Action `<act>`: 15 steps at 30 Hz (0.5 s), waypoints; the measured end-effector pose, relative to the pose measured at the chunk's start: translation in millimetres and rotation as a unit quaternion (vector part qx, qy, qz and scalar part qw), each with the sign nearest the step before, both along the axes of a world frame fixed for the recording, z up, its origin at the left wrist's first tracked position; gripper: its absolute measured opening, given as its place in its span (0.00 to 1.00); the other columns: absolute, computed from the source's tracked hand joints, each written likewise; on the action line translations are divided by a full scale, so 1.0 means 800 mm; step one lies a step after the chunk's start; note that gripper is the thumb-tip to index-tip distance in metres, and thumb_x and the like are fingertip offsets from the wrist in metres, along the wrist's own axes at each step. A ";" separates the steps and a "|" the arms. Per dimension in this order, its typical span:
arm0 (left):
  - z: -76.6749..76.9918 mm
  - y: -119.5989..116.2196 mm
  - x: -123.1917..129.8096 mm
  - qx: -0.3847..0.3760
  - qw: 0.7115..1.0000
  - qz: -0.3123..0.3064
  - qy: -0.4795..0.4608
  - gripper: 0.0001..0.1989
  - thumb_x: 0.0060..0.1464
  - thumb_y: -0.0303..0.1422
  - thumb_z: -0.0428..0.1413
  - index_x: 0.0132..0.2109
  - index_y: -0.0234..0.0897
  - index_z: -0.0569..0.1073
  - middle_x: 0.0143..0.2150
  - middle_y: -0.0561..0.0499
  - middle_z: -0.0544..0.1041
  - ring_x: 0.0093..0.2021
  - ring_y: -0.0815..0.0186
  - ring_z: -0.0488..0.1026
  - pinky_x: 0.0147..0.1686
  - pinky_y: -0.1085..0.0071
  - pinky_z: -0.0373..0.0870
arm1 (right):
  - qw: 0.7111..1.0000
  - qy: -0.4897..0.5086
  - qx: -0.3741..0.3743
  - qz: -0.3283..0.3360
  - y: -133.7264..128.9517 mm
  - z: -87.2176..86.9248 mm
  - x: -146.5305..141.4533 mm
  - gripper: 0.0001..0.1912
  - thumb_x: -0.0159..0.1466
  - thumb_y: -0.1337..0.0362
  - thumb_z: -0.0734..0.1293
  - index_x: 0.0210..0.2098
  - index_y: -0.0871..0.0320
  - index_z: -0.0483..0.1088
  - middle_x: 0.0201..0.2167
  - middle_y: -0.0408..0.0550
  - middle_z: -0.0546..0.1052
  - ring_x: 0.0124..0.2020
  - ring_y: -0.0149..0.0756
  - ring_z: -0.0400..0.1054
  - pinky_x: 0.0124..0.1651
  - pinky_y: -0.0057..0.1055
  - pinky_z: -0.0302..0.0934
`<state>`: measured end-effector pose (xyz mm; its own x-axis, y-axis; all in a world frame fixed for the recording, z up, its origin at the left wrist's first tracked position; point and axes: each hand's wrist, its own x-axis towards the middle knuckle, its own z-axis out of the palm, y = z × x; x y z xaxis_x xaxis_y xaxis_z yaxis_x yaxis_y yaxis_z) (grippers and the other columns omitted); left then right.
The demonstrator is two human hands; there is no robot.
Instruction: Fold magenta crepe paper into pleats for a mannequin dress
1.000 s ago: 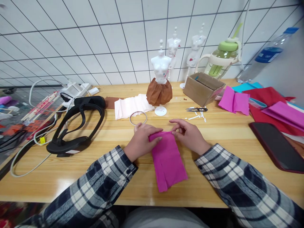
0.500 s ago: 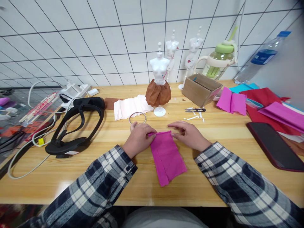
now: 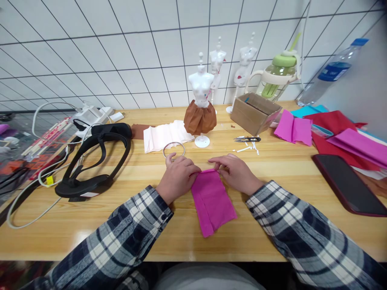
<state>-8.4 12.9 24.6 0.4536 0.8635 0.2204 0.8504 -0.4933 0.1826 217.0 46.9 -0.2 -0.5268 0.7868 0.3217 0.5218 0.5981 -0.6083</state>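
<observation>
A magenta piece of fabric (image 3: 214,201) lies on the wooden table in front of me, its far edge folded over. My left hand (image 3: 178,177) pinches the far left corner of that edge between thumb and fingers. At the far right corner, my right hand (image 3: 237,173) has its thumb and forefinger closed on the fold. Just beyond my left hand sits a thin metal ring (image 3: 173,144), partly over a strip of white fabric (image 3: 166,137). A small white dress form (image 3: 201,86) wearing a gathered brown skirt (image 3: 200,119) stands behind the hands.
Thread snips (image 3: 248,139) lie among white scraps, near a cardboard box (image 3: 255,114). Two more dress forms stand by the wall. On the right are a phone (image 3: 347,183), folded fabrics and a bottle (image 3: 335,72). A black head strap (image 3: 93,161) and cables occupy the left.
My right hand has moved slightly left and its fingers have closed on the fabric's far right corner. My left hand keeps its pinch on the other corner.
</observation>
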 end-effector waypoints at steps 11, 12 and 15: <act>0.005 -0.004 0.002 0.020 0.999 -0.027 0.023 0.11 0.59 0.30 0.52 0.36 0.45 0.79 0.32 0.51 0.76 0.41 0.60 0.69 0.57 0.44 0.46 | 0.998 -0.059 0.010 0.011 -0.010 0.009 0.001 0.28 0.57 0.78 0.60 0.55 0.53 0.68 0.35 0.42 0.80 0.38 0.38 0.67 0.43 0.34 0.61; 0.005 -0.004 0.002 0.024 0.999 -0.029 0.026 0.11 0.59 0.30 0.52 0.36 0.45 0.79 0.32 0.51 0.76 0.41 0.60 0.69 0.57 0.44 0.46 | 0.997 -0.076 0.016 0.014 -0.012 0.010 0.001 0.29 0.57 0.78 0.61 0.56 0.53 0.68 0.35 0.42 0.80 0.38 0.39 0.67 0.44 0.35 0.61; 0.006 -0.004 0.003 0.040 0.998 -0.037 0.041 0.11 0.59 0.30 0.52 0.36 0.45 0.79 0.32 0.51 0.76 0.40 0.60 0.69 0.57 0.43 0.45 | 0.993 -0.119 0.025 0.009 -0.013 0.011 0.000 0.29 0.58 0.76 0.61 0.58 0.54 0.66 0.36 0.45 0.80 0.39 0.41 0.68 0.45 0.37 0.60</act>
